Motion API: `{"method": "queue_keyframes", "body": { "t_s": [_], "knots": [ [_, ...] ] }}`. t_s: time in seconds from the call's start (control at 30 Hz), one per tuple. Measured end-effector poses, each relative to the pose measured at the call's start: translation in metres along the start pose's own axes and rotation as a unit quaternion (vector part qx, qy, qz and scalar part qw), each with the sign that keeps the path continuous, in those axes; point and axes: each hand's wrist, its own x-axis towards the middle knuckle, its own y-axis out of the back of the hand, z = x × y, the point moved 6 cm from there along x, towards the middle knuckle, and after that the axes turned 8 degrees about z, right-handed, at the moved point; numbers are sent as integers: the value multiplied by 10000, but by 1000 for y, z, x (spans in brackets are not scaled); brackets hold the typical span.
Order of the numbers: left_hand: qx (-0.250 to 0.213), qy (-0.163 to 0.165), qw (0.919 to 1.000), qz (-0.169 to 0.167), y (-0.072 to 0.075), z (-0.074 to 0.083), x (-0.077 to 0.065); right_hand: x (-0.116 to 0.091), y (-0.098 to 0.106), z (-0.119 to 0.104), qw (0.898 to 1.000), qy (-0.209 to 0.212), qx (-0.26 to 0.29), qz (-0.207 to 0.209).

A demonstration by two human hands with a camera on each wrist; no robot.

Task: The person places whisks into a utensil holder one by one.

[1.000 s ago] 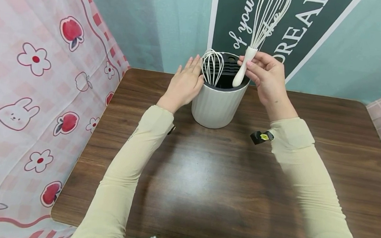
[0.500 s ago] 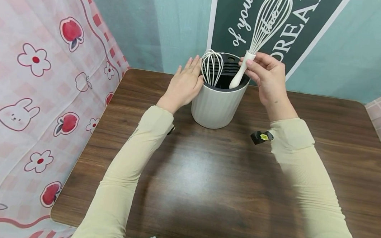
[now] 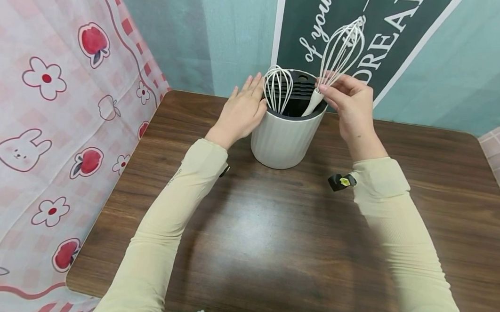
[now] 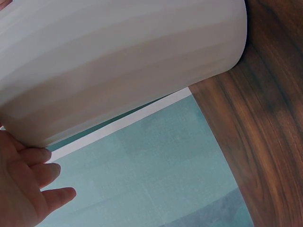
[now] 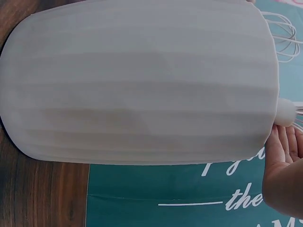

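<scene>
A white ribbed utensil holder [image 3: 282,141] with a black slotted insert [image 3: 301,85] stands at the far side of the table. My left hand [image 3: 241,111] lies against its left side, fingers straight; in the left wrist view fingertips [image 4: 54,172] show beside the wall. With thumb and fingers, my right hand [image 3: 352,105] pinches a large white whisk [image 3: 342,52] where wires meet handle. The handle's lower end is down inside the holder and hidden. A smaller whisk [image 3: 279,88] stands in the holder's left part, wires up. In the right wrist view, the white handle [image 5: 285,112] shows above the rim.
The holder stands on a brown wood-grain table [image 3: 254,231], close to a blue-green backdrop [image 3: 188,39] with a dark lettered panel [image 3: 300,36]. A pink patterned cloth [image 3: 44,117] hangs along the left side.
The large whisk has gone down into the holder, its handle now mostly below the rim. My right hand's grip is now at the base of the wires. My left hand has stayed in place.
</scene>
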Motion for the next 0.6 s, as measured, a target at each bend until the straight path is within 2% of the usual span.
{"method": "queue_keyframes", "body": {
  "t_s": [0.6],
  "knots": [
    [-10, 12, 10000, 35, 0, 1, 1, 2, 2, 2, 9988, -196, 411, 184]
  ]
}}
